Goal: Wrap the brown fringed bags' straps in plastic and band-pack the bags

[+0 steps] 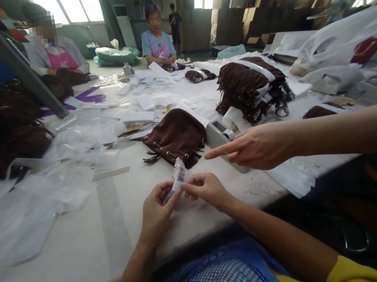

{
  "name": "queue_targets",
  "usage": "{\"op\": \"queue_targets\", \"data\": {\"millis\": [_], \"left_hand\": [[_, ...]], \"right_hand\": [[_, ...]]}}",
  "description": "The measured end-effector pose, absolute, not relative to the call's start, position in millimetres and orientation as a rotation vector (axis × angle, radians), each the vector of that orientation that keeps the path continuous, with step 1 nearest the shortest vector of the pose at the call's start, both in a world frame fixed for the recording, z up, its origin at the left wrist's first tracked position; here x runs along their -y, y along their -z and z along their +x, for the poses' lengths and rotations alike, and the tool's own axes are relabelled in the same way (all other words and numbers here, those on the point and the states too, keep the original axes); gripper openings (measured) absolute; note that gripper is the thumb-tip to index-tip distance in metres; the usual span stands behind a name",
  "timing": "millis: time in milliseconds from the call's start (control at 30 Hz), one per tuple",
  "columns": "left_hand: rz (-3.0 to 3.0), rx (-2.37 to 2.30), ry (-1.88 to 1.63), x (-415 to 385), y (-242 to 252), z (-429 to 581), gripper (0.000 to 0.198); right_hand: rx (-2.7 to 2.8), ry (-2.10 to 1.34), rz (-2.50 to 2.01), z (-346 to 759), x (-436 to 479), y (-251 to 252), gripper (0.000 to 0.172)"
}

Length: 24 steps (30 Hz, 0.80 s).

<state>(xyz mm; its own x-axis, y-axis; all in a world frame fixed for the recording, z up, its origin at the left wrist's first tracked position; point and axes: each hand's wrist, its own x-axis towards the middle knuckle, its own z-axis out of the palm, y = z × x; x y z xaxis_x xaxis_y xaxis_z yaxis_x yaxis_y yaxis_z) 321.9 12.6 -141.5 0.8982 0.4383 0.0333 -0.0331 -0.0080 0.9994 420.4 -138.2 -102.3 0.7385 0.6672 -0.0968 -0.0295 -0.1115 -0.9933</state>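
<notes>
A dark brown fringed bag (178,135) with small metal eyelets lies on the white table (84,252). From its near edge a part wrapped in white, clear-looking material (179,172) reaches toward me. My left hand (159,207) pinches this white wrapping from the left, fingers closed. On the other side my right hand (206,189) closes its thumb and fingertips on the same wrapping. Another person's hand (261,147) comes in from the right, its index finger pointing over the table near the bag. Behind that hand stands a grey tape dispenser (218,138).
A stack of brown fringed bags (248,81) stands at the back right. Plastic sheets (15,201) and white papers cover the left and far table. A slanted metal post (18,63) rises at the left. Two people in pink aprons work across the table.
</notes>
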Motion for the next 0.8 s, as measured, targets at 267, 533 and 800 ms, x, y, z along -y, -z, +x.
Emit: {"op": "queue_targets", "data": {"millis": [267, 533, 800], "left_hand": [[1.525, -0.340, -0.382, -11.8, 142.5, 321.2, 0.040], [1.506, -0.326, -0.328, -11.3, 141.1, 320.2, 0.040], [1.517, -0.344, -0.373, -12.8, 143.8, 321.9, 0.039]], "right_hand": [[0.612, -0.664, -1.629, 419.9, 141.9, 103.3, 0.023], [0.587, -0.566, -1.638, 414.0, 141.4, 106.9, 0.021], [0.700, -0.304, -1.802, 411.6, 126.0, 116.4, 0.021]]}}
